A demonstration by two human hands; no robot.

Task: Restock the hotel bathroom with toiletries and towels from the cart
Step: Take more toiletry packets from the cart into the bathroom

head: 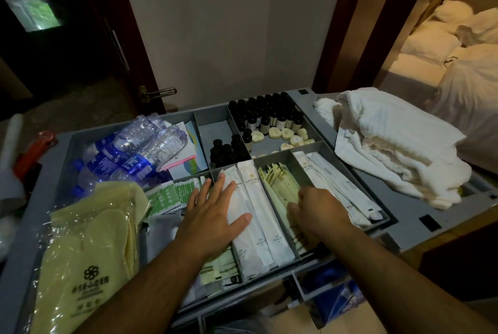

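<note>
**Housekeeping cart tray (213, 115), head view.** The step in hand was judged to be the picking of toiletries from the near row of compartments.

The left hand (213, 212) lay flat with fingers straight on the white dental-kit sachets (258, 212), pressing on them and gripping nothing. The right hand (320, 209) was curled, knuckles up, among the cream sachets (280, 180) in the next compartment to the right. Its fingertips were hidden, so it could not be told whether they had closed on a sachet.

To do the step well, the flat hand would best steady its stack. The other hand would pinch a single sachet by its near end and lift it straight up, so that its neighbours were not dragged over the low divider.

Stock, largest first:
- **Folded white towels (390, 145)** — heaped on the tray's right end, well apart from both hands.
- **Wrapped pale-yellow slippers (89, 239)** — at near left, under clear film.
- **Water bottles (140, 145)** — clear with blue labels, lying on their sides at left.
- **Dental-kit sachets** — long and white, laid lengthwise.
- **Cream sachets** — thin and packed on edge.
- **Dark-capped miniature bottles (269, 113)** — upright in the far compartments.
- **Round pale soaps (285, 134)** — loose just beside the bottles.
</note>
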